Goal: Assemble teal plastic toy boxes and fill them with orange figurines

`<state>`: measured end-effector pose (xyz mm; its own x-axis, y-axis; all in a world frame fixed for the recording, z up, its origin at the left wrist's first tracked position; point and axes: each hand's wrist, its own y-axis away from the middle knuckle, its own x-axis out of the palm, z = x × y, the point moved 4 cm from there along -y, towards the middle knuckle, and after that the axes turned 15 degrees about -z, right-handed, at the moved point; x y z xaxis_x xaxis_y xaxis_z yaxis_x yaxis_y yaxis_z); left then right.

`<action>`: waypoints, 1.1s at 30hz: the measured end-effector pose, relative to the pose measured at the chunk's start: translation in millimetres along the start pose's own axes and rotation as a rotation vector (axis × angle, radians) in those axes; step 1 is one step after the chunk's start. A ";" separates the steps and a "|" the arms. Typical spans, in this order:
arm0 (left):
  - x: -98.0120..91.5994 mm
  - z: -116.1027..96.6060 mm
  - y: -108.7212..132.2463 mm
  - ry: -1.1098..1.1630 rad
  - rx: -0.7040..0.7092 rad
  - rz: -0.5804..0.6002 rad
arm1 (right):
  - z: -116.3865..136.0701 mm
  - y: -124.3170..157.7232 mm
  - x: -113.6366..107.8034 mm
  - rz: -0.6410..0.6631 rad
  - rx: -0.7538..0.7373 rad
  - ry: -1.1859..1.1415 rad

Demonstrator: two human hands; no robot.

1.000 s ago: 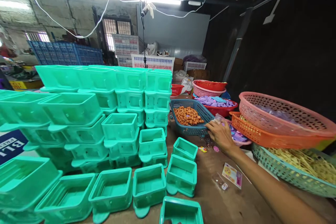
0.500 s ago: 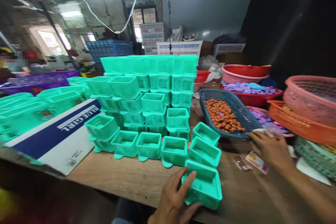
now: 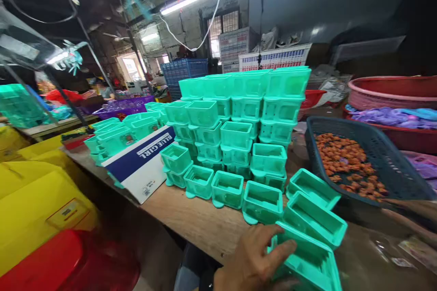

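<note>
My left hand (image 3: 254, 254) grips the left end of an open-topped green plastic box (image 3: 309, 259) at the near edge of the table, with fingers over its rim and the thumb low at its near side. Two more green boxes, one (image 3: 316, 218) touching it and another (image 3: 313, 188) behind, lie at a slant. To their left runs a row of upright green boxes with rounded tabs, among them a box (image 3: 262, 200). At the right edge, below the blue-grey basket (image 3: 403, 163), a blurred skin-toned strip may be my right hand (image 3: 414, 218); its fingers cannot be made out.
Stacked green boxes (image 3: 246, 109) rise behind the row. A white and blue carton (image 3: 141, 159) stands at left. Orange pieces (image 3: 344, 159) lie in the basket. Small clear packets (image 3: 392, 252) lie at right. A red stool-like shape (image 3: 68, 259) and yellow sacks (image 3: 41, 204) fill the lower left.
The view has swung left, so the table's things sit further right. My left hand stays at the same green box. My right hand, clear before beside the basket's corner, is now mostly out of view.
</note>
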<state>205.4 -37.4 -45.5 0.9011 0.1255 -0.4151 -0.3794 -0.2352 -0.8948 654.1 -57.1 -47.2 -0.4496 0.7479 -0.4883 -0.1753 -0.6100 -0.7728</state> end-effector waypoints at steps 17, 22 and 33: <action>120.1 12.8 -180.3 -0.086 0.076 0.594 | 1.0 -49.2 37.8 0.337 0.277 0.553; 231.6 37.4 -223.8 -0.234 0.040 0.877 | 1.0 -58.7 61.7 0.473 0.345 0.625; 288.5 55.7 -214.2 -0.271 -0.023 1.161 | 4.9 -59.6 59.7 0.585 0.363 0.752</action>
<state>534.9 102.9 17.2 -0.0532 0.0254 -0.9983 -0.9322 -0.3597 0.0405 633.4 22.6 -28.2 0.0948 0.2020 -0.9748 -0.4160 -0.8816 -0.2231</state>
